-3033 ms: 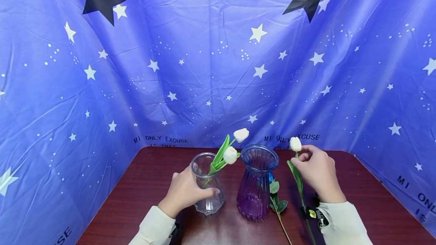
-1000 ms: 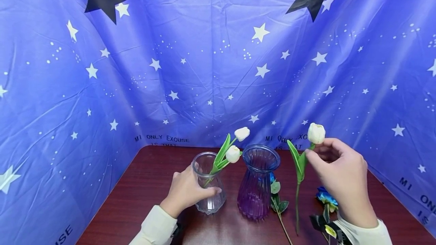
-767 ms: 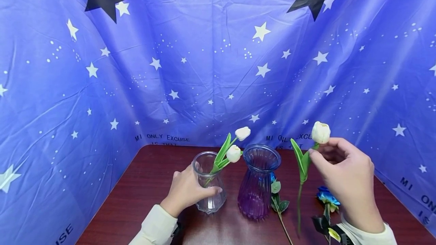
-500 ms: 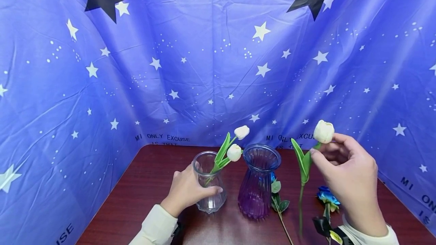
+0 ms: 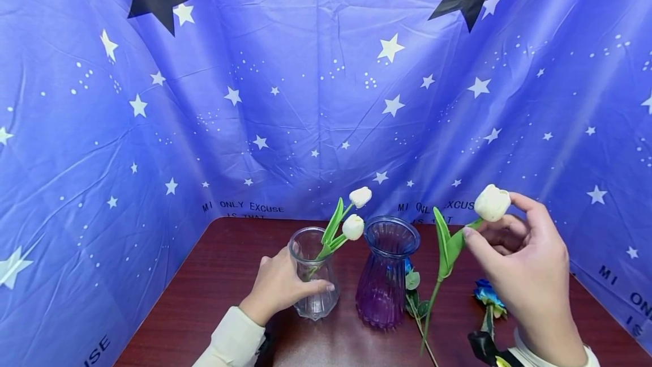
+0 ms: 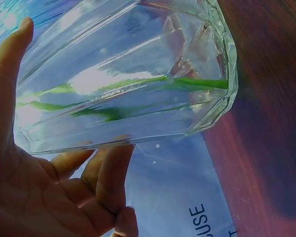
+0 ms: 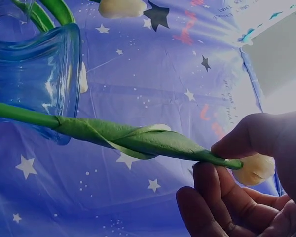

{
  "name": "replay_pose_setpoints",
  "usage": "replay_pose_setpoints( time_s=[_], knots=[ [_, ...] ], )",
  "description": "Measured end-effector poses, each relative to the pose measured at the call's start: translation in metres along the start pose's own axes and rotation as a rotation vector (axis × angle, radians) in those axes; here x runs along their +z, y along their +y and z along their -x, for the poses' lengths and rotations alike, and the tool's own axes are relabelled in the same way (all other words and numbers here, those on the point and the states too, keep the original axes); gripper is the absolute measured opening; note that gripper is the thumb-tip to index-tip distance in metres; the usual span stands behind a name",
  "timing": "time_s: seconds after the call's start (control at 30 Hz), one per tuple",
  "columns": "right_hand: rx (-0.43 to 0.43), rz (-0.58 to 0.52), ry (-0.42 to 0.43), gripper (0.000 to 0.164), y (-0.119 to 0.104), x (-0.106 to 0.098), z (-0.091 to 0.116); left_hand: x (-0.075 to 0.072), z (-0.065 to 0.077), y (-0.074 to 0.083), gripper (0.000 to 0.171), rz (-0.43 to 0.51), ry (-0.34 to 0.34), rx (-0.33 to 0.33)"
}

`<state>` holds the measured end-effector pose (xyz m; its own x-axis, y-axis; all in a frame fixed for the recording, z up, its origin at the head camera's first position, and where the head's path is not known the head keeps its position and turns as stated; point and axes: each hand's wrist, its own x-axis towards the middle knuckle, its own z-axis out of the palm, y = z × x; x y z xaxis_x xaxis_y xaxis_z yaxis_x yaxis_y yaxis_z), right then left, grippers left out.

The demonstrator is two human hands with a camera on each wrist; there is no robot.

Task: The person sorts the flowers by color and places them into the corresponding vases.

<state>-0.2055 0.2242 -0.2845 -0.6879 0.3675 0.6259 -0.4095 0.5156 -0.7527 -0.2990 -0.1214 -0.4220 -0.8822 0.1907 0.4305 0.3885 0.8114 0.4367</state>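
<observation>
Swung leftward at its foot since half a second ago, the white tulip now slants, its bloom to the right; the right hand pinches its stem just under the bloom, right of the purple vase; this tilt seems to turn the stem's end toward the vases, though it stands in neither; the left hand is clamped round the clear vase, which holds two tulips; a blue rose lies near the right wrist on the bench.
</observation>
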Motion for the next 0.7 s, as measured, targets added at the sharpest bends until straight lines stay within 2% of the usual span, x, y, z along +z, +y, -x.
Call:
replay_pose_setpoints(
  time_s=[0.27,0.37,0.6,0.7],
  knots=[
    [0.002,-0.053,-0.003,0.068,-0.0037,-0.0002,0.0035,-0.0004,-0.0001,0.0006,0.091,-0.014,-0.009,-0.005],
    [0.010,-0.129,0.000,0.065,-0.0044,-0.0002,0.0043,-0.0007,0.0000,0.0008,0.090,-0.017,-0.012,-0.007],
    [-0.055,-0.269,0.010,0.066,-0.0061,-0.0015,0.0071,-0.0024,0.0002,0.0015,0.090,0.009,-0.024,0.000],
    [-0.060,-0.372,0.012,0.066,-0.0076,-0.0029,0.0092,-0.0026,0.0001,0.0014,0.089,0.009,-0.032,0.003]
  ],
)
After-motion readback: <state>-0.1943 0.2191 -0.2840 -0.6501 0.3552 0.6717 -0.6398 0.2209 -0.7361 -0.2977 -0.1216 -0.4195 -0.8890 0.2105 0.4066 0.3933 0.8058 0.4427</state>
